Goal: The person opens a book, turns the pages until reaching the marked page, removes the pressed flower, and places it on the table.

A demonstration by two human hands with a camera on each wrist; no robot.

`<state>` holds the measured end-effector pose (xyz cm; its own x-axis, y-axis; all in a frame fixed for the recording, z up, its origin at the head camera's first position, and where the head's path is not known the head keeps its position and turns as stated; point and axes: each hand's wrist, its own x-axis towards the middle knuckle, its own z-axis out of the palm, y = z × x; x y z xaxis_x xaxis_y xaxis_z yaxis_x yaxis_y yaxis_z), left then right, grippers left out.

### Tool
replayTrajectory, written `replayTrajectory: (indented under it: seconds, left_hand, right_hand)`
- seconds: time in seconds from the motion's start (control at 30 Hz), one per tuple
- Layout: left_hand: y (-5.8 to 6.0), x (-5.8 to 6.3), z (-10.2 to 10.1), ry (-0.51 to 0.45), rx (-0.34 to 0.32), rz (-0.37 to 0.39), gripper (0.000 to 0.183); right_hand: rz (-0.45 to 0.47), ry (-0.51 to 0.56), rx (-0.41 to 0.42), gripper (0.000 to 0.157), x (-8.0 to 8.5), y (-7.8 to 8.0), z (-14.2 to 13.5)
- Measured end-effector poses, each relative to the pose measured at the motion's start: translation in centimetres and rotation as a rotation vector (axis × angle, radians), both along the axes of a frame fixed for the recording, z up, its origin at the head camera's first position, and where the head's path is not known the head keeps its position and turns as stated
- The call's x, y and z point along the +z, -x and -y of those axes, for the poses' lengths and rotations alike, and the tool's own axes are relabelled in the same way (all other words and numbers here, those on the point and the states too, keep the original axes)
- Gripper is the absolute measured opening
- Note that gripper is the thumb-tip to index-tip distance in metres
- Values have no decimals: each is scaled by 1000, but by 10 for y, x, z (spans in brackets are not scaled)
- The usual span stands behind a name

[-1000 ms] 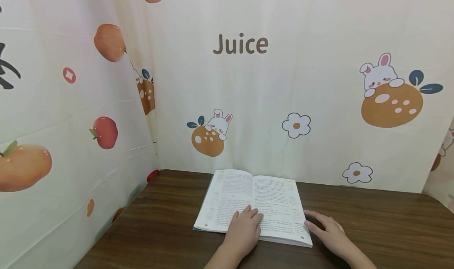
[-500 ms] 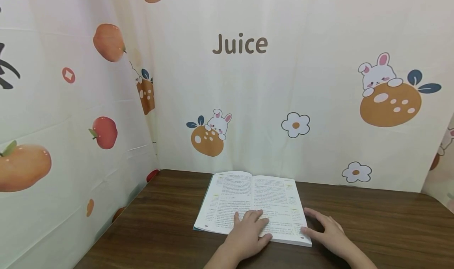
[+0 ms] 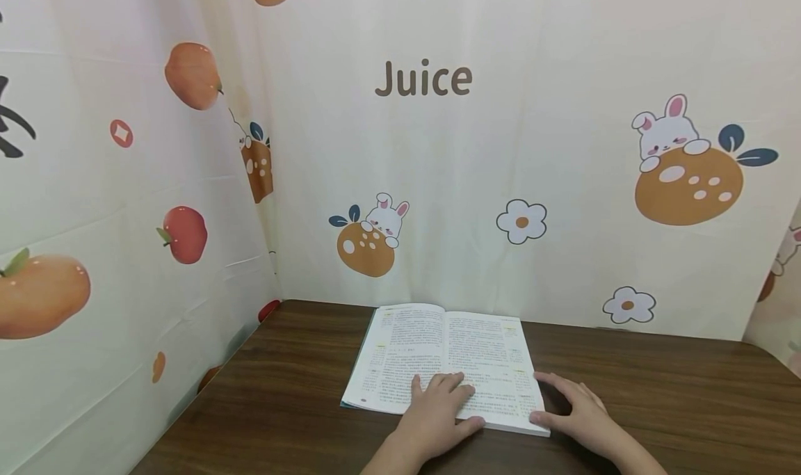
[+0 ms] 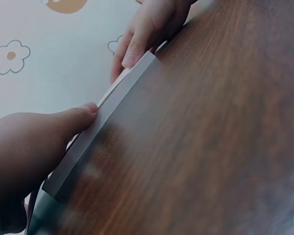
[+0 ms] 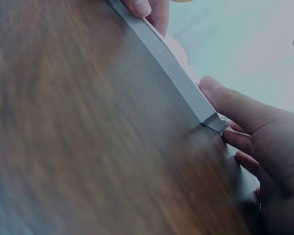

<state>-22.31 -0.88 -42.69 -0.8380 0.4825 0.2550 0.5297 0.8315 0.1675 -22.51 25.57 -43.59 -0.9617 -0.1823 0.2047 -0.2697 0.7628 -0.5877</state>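
An open book (image 3: 482, 343) with printed white pages lies on the brown table. My left hand (image 3: 434, 416) rests on the lower middle of the pages, fingers spread, its thumb at the front edge. In the left wrist view, the left thumb (image 4: 81, 120) lies along the top of the thick page block (image 4: 105, 115). At the book's lower right corner, my right hand (image 3: 582, 416) has its thumb on the page margin and its fingers along the side edge. From the right wrist, the thumb (image 5: 220, 95) shows over the corner, with the other fingers bent loosely beside it.
Dark wood-grain table (image 3: 269, 391) surrounds the book. Behind it hangs a pale curtain (image 3: 457, 183) printed with fruit, rabbits, flowers and the word "Juice". Another printed curtain (image 3: 125, 218) closes off the left side.
The left hand has slid slightly toward me and right, its fingers and thumb spreading apart. The left page has settled, showing different print. The right thumb has moved slightly left onto the page corner.
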Motion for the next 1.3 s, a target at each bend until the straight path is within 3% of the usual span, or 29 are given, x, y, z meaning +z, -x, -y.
replayTrajectory:
  seconds: [0.5,0.67,0.83,1.3]
  left_hand:
    - [1,0,-1,7,23,-12,49]
    - [1,0,-1,2,33,-56,47]
    - [2,1,0,-7,36,-102,43]
    - [4,-1,1,-83,56,-252,31]
  right_hand:
    - [17,-49,-81,67,0,2,2]
    - [78,1,-84,62,3,4,3]
    - [50,88,-76,54,5,1,4]
    - [14,63,-74,48,4,1,4]
